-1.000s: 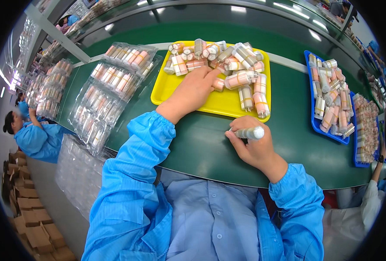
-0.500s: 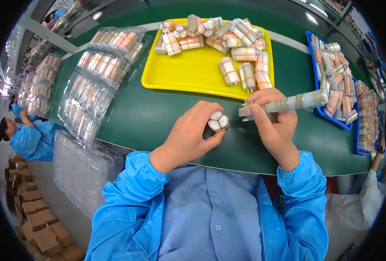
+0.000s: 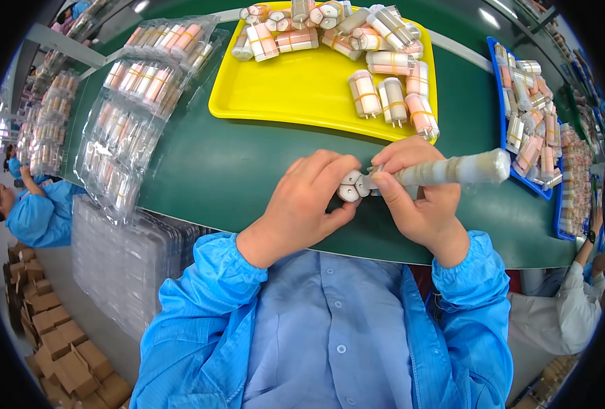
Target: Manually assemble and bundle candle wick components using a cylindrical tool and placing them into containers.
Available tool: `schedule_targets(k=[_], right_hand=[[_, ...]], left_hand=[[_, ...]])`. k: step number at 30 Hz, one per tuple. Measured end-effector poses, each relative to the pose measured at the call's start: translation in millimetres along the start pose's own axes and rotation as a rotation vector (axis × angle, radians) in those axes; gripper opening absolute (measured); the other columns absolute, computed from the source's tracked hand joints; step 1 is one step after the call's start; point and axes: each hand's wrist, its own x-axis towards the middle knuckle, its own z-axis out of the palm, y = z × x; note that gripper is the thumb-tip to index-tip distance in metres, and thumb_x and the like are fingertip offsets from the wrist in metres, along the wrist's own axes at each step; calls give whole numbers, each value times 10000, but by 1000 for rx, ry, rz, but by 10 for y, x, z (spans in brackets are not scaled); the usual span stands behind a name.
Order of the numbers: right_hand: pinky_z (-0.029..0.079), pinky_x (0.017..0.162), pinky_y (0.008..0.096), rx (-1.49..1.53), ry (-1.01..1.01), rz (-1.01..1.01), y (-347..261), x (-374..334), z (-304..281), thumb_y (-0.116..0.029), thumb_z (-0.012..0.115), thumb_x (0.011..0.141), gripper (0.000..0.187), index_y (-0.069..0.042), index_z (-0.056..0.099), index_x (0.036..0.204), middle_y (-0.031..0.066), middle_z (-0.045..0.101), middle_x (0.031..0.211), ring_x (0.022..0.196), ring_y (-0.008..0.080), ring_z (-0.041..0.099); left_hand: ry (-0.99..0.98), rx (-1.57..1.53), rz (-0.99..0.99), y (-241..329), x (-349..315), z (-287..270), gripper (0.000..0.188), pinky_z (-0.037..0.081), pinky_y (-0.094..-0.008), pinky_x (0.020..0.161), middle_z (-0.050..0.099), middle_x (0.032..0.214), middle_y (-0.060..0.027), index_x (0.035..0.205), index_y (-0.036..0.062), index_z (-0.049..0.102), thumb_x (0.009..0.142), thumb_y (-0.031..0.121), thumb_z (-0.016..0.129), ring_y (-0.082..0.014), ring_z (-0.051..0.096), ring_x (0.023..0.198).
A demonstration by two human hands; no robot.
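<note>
At the far left of the frame one co-worker [image 3: 38, 213] in blue stands side-on, and below, in the lower left, lie many open cardboard boxes [image 3: 69, 361], too overlapped to count. Right of them, at the left of the frame, is one stack of clear plastic trays [image 3: 128, 262]; its layers cannot be counted. In the upper left, several overlapping clear trays filled with banded cylinders [image 3: 139, 82] lie on the green desk [image 3: 193, 160].

At top centre sits one yellow tray [image 3: 268, 92]. Three banded bundles [image 3: 364, 94] stand side by side near its lower right corner; the others crowd its top and right sides, overlapping too much for an exact count.

At the centre, below the tray, the left hand [image 3: 299, 204] has its fingers curled and clamped around one bundle of three cylinders [image 3: 349, 186], whose three white round ends face up. Just right of it, the right hand [image 3: 422, 204] has its fingers clamped on one tool [image 3: 463, 169] with a thick, pale wrapped handle; the flat metal tip meets the bundle's right side, though actual contact is unclear.

At the right are two blue trays [image 3: 503, 133], both heaped with uncounted bundles. One person in white [image 3: 568, 300] is at the right edge.
</note>
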Motion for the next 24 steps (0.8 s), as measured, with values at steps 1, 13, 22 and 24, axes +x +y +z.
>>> schedule_targets(k=[1,13,22,24], right_hand=[[539,676,357,-23,-28,4,-12,4,-16,17,764,842,163,-19,623,915,115,659,878,787,253,677],[532,637,352,-31,-33,-23,20,-13,-33,29,751,841,144,-11,616,873,123,645,859,761,252,671],[531,633,350,-20,-33,-19,-2,-45,8,44,743,836,160,-20,601,873,117,642,850,751,255,673],[532,636,350,-6,-31,-10,-5,-34,26,43,741,836,162,-21,596,870,119,644,850,747,256,673]], left_hand=[[-9,18,6,2,-2,1,504,498,-426,781,616,1053,-111,1206,74,590,742,69,788,-329,626,932],[-24,-95,8,-16,31,-28,467,539,-409,767,637,1040,-119,1124,47,643,738,184,868,-329,641,921],[48,-70,33,-5,26,11,450,540,-383,726,641,996,-119,1097,42,664,717,141,882,-296,644,863],[71,-32,31,25,49,22,419,526,-420,741,624,1001,-117,1074,47,646,734,154,866,-316,629,884]])
